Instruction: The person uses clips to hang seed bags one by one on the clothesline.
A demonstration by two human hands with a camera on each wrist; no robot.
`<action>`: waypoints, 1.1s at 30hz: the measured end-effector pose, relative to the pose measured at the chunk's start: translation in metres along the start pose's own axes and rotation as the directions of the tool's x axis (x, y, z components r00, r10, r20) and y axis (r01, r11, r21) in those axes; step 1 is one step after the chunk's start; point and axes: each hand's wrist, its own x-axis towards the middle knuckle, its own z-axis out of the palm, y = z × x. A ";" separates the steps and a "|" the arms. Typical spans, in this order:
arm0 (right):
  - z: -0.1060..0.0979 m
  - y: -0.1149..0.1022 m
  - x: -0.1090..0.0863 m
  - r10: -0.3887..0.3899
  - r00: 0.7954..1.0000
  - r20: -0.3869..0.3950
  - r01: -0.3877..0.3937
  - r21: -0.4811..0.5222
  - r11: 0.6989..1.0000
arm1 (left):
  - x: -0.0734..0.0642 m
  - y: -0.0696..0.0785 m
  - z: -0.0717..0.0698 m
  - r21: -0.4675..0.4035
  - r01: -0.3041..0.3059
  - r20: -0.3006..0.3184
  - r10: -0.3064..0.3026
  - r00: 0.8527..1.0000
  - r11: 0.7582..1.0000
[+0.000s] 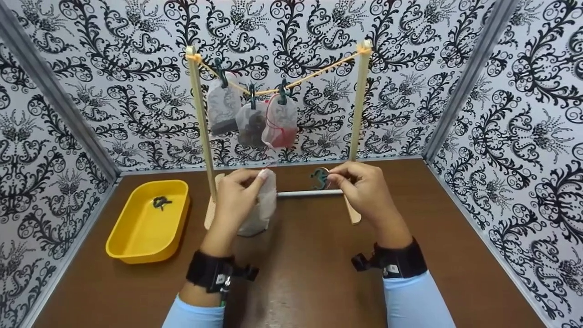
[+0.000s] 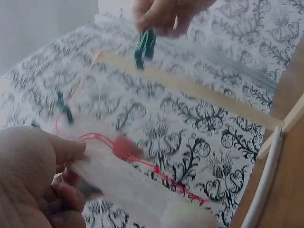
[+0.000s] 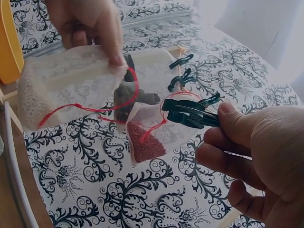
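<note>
My left hand [image 1: 234,193] pinches the top edge of a white mesh drawstring bag [image 1: 268,196], which hangs down in front of the wooden frame. In the right wrist view, pale grains [image 3: 35,102] fill the bag's bottom and its red drawstring [image 3: 78,106] dangles. A dark green clothespin [image 3: 187,113] is pinched between the thumb and fingers of my right hand [image 1: 364,187], apart from the bag. Three mesh bags hang by green clothespins from a sagging yellow cord [image 1: 325,73]: one with dark contents [image 1: 223,107], one with brownish pieces [image 1: 251,127], one with red grains [image 1: 284,134].
Two wooden posts, left [image 1: 200,114] and right [image 1: 360,100], hold the cord; a white rod [image 1: 309,193] joins their feet. At the left, a yellow tray [image 1: 136,237] holds dark clothespins [image 1: 161,202]. Patterned walls enclose the brown table [image 1: 319,273].
</note>
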 end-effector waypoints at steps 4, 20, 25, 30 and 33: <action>0.001 -0.001 0.000 0.005 1.000 -0.024 -0.005 0.031 1.000 | 0.011 0.022 0.006 0.025 -0.014 0.058 0.013 0.998 1.000; -0.002 0.001 0.001 0.029 0.997 -0.077 -0.023 0.073 0.997 | 0.083 0.101 0.040 -0.085 0.069 0.174 -0.054 0.983 0.994; -0.002 0.003 0.002 0.040 0.996 -0.075 -0.033 0.087 0.996 | 0.105 0.116 0.045 -0.131 0.087 0.079 -0.077 0.994 0.988; -0.004 0.003 0.004 0.068 0.993 -0.093 -0.056 0.125 0.991 | 0.116 0.121 0.048 -0.128 0.087 0.016 -0.085 0.996 0.988; -0.006 0.006 0.008 0.105 0.986 -0.130 -0.083 0.162 0.983 | 0.117 0.121 0.051 -0.107 0.081 -0.008 -0.083 0.997 0.991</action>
